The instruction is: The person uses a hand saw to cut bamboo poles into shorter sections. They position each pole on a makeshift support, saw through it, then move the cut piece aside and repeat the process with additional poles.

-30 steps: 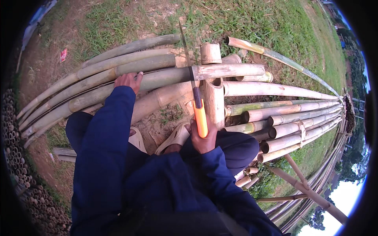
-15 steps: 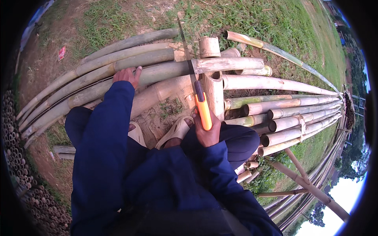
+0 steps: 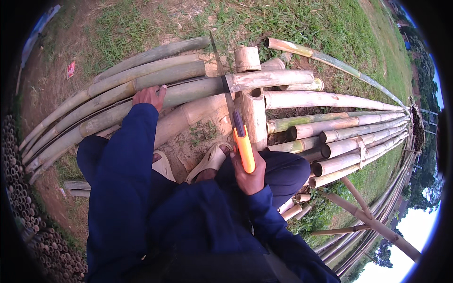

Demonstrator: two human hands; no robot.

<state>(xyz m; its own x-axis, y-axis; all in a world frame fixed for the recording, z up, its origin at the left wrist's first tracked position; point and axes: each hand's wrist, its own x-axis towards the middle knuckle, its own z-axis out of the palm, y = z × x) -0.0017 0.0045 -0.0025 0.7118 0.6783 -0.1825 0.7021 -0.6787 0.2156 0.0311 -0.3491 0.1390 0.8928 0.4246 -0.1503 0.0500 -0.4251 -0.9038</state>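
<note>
1. Your bamboo pole (image 3: 191, 91) lies crosswise in front of you, green along its left stretch and pale toward its right end.
2. Your left hand (image 3: 150, 97) is laid over the green stretch of the pole; I cannot tell whether that grip is closed around it.
3. Your right hand (image 3: 251, 175), on the pole's near side, has its grip wrapped around the orange handle (image 3: 244, 152) of the saw (image 3: 229, 96).
4. The saw's blade crosses the pole where green meets pale, its tip reaching past the far side; how deep the teeth sit is unclear.
5. Just right of the blade, a thick bamboo piece (image 3: 255, 118) extends from the pole toward you.
6. Beyond the pole's far side you have a short bamboo section (image 3: 247, 59) and, farther left, more bamboo lengths (image 3: 177, 72).
7. Your cream sandals (image 3: 210, 162) are on the pole's near side.
</note>
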